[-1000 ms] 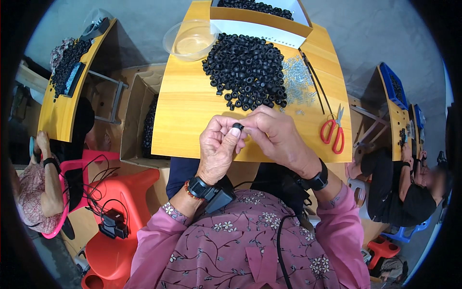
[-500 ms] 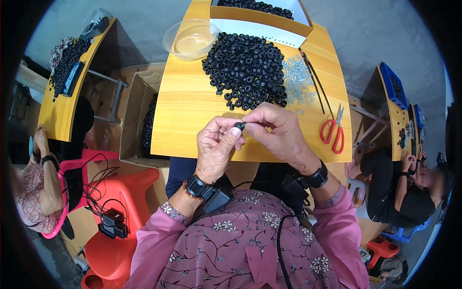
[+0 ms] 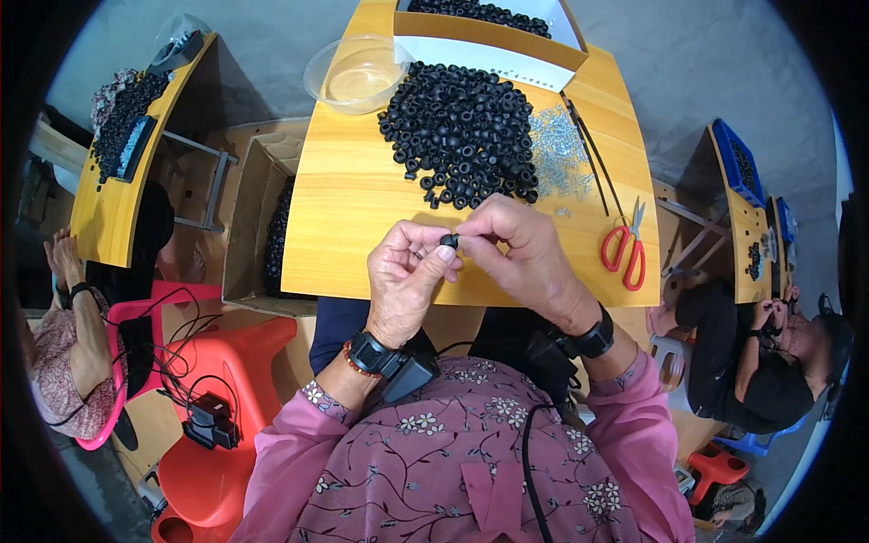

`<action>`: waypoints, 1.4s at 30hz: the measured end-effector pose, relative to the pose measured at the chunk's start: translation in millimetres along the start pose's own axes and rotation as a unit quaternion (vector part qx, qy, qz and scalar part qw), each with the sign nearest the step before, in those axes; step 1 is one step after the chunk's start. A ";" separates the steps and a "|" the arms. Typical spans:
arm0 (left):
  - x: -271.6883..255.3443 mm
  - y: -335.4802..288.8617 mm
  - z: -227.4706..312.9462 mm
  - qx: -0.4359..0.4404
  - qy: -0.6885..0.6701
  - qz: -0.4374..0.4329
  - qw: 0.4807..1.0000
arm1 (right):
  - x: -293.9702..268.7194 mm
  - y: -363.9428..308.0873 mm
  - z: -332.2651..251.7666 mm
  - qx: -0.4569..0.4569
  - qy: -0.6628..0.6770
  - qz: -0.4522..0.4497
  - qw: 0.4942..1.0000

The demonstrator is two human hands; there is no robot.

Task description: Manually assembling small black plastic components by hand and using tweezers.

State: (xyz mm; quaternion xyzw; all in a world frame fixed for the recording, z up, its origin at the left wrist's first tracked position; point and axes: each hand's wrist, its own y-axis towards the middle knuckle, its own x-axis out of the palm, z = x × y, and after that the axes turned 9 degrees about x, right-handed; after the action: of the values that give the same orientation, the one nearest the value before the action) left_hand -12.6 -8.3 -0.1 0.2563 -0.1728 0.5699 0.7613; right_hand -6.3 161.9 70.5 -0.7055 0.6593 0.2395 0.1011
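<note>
My left hand (image 3: 401,271) pinches a small round black rubber-looking piece (image 3: 448,241) between thumb and fingers, just over the near part of the table. Right beside it, the fingertips of my right hand (image 3: 525,258) are pressed together against the piece's right side. Whatever those right fingertips hold is too small and covered to make out. Beyond my hands lies a heap of similar black pieces (image 3: 457,127), many with a hole. To its right is a scatter of tiny silvery parts (image 3: 561,149).
Red-handled scissors (image 3: 625,252) and thin black strips (image 3: 592,154) lie on the table's right. A clear plastic bowl (image 3: 317,77) and a white-and-brown box (image 3: 493,52) stand at the back. Left are a cardboard carton (image 3: 243,217) and a red chair (image 3: 217,362). Other people sit on both sides.
The black piece has turned slightly between my left fingers, and my right fingertips have shifted a little at its side. At far left, another person's hands have moved.
</note>
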 end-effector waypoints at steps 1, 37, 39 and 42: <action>-0.4 -0.8 -0.1 0.002 0.003 -0.004 1.000 | 1.0 -0.2 1.6 -0.013 0.001 0.000 1.000; -3.0 3.4 4.0 -0.051 0.003 -0.027 0.998 | -4.4 -2.2 8.0 0.170 0.258 -0.059 0.949; -4.7 3.8 3.2 -0.058 -0.016 -0.024 0.998 | -5.6 -1.9 8.2 0.142 0.235 -0.055 0.960; -4.6 4.9 3.7 -0.065 -0.041 -0.026 0.997 | -6.8 0.1 9.2 0.044 0.140 -0.044 0.988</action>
State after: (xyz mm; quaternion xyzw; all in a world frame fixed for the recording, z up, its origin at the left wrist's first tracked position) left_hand -18.5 -13.0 1.3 0.2343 -0.2339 0.5260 0.7834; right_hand -8.4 172.1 65.8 -0.7553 0.6451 0.1046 0.0497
